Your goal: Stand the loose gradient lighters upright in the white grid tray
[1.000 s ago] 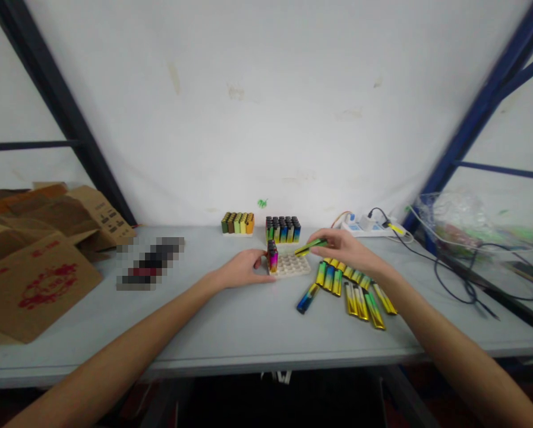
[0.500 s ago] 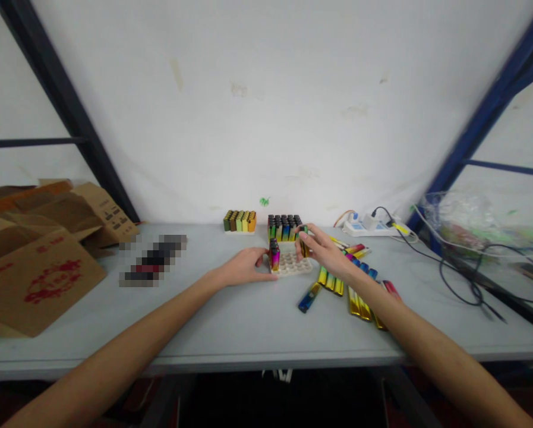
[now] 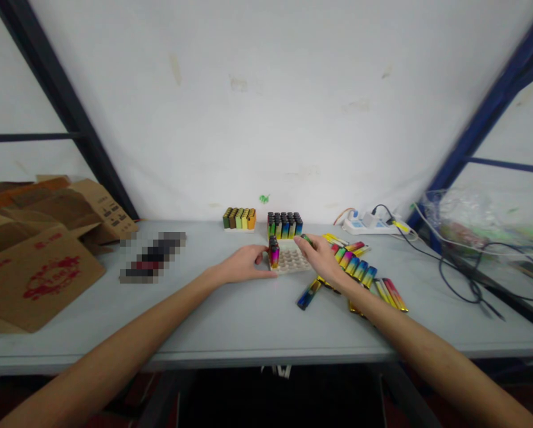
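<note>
A white tray with rows of holes lies on the table, and a column of shiny lighters stands upright at its left end. My left hand is at the tray's left side, thumb and fingers apart around that end. Over the tray's right part, my right hand is closed on a lighter, mostly hidden by the fingers. Beside and under my right forearm lie many loose metallic lighters. One blue and gold lighter lies apart, nearer the front.
Against the wall stand a filled tray of black-topped lighters and one of yellow-green lighters. Cardboard boxes and a pixelated item are at left. A power strip, black cables and plastic bags are at right.
My right hand has moved slightly right and down with its lighter, its fingers now more closed over it. More of the loose lighters shows beyond my forearm. My left hand has barely moved.
</note>
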### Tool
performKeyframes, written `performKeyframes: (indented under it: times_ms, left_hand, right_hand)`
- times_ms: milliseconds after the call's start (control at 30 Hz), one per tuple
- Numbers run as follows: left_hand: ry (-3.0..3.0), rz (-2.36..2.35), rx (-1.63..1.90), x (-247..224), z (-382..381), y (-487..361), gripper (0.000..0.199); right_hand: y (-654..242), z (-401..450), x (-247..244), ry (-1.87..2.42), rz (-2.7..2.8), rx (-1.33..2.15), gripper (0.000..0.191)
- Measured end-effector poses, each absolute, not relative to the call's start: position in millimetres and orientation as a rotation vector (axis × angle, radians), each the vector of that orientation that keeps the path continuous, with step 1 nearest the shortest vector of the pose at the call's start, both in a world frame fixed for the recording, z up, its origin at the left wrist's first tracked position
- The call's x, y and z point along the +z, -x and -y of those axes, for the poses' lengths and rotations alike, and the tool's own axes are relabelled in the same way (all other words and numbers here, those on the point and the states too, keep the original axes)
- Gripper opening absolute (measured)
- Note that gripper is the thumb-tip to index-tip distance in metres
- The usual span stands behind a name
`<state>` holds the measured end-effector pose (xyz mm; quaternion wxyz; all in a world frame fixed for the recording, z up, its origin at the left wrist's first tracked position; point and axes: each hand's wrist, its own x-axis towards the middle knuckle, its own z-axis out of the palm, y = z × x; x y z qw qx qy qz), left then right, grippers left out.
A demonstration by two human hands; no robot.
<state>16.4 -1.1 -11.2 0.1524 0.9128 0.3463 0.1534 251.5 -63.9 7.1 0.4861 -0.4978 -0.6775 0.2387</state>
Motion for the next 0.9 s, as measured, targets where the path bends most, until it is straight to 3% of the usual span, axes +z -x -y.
performKeyframes:
  times_ms: [200,567,767,900]
  left_hand:
    - [-2.634,-0.987,0.436,-12.1,-0.7,-16.8,0.063]
    - [-2.637,-0.983,0.448,-13.0,-0.3,-16.2,0.064]
    - [-2.644,-1.002,0.424,-11.1,1.0,-17.1,0.062]
    - [-2.643,-1.007,0.445,-12.3,0.2,-17.1,0.064]
  right_hand:
    - [-253.5,58.8,2.9,1.274,1.617,0.530,0.035]
    - [-255.0,61.4,4.3,1.150,1.776,0.501,0.038]
    - [-253.6,66.3,10.3,1.120,1.979,0.205,0.041]
    - [-250.8,68.2,9.6,1.138,2.089,0.263,0.041]
